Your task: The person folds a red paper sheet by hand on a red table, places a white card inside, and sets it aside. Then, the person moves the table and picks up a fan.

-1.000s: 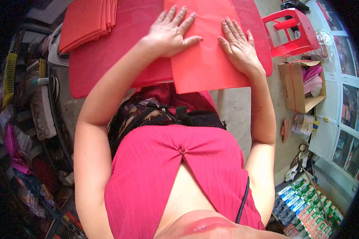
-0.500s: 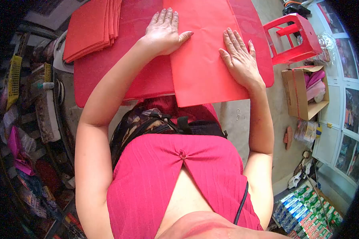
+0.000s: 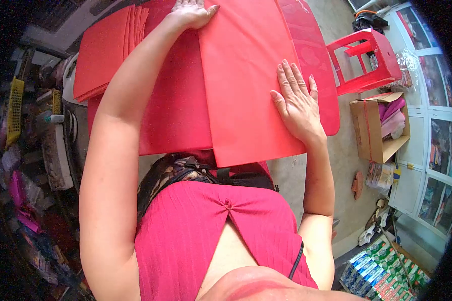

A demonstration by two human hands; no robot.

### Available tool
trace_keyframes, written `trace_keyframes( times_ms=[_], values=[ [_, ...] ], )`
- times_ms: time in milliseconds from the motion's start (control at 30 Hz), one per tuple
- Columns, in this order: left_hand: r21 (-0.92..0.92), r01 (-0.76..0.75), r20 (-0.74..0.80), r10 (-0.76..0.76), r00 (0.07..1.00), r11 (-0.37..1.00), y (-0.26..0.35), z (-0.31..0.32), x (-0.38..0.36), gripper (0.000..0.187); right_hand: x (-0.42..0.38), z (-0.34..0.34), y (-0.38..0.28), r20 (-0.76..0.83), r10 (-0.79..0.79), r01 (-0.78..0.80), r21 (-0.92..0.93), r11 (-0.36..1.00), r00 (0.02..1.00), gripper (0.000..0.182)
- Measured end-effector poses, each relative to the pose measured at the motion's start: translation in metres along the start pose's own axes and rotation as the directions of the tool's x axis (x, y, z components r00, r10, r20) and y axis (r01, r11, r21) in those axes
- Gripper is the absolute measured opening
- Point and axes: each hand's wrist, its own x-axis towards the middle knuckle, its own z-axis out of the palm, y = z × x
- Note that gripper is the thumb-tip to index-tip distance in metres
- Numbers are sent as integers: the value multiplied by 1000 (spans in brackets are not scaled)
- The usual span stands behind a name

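Note:
A long, smooth red sheet (image 3: 251, 85) lies flat on the red table (image 3: 178, 110), its near end hanging slightly past the front edge. My left hand (image 3: 190, 14) is far up along the sheet's left edge, partly cut off by the top of the view. Its fingers are stretched out, and the thumb reaches over the edge. Flat on the right side of the sheet rests my right hand (image 3: 299, 103), fingers extended and thumb apart. Neither hand grips anything. To the left, partly behind my left forearm, is a stack of folded red sheets (image 3: 103, 57).
A red plastic stool (image 3: 381, 62) stands right of the table, with an open cardboard box (image 3: 369, 128) nearer me. White glass-fronted cabinets (image 3: 417, 150) line the right side. Stacked small cartons (image 3: 379, 271) sit at lower right. Shelving with a yellow basket (image 3: 15, 110) is at left.
My left hand has slid away from me along the sheet's left edge. My right hand stays at about the same spot on the sheet. The view has shifted, so the table sits lower.

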Motion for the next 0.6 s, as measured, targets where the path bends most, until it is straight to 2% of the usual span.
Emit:
trace_keyframes(
  times_ms=[267, 333, 367, 400, 600],
  values=[
    [3, 0, -6, 0, 1000, 1000, -2, -11, 4, 83, 1, -3, -1, 7, -2, 2, -5, 1000, 1000, 63],
    [42, -56, 42, 54, 998, 998, -4, -2, -7, 84, 2, -4, -1, 8, 0, 0, 1, 1000, 1000, 63],
    [48, -115, -55, 118, 991, 992, -6, 10, -16, 78, 2, -5, -2, 20, 6, -6, -2, 1000, 1000, 63],
    [187, -213, -39, 223, 974, 959, -4, 15, -35, 88, 2, -4, -2, 33, 12, -12, -3, 1000, 999, 64],
    [140, -480, 80, 473, 877, 866, 16, 20, -183, 85, 2, 3, 4, 28, 5, -6, 9, 1000, 1000, 64]
  ],
)
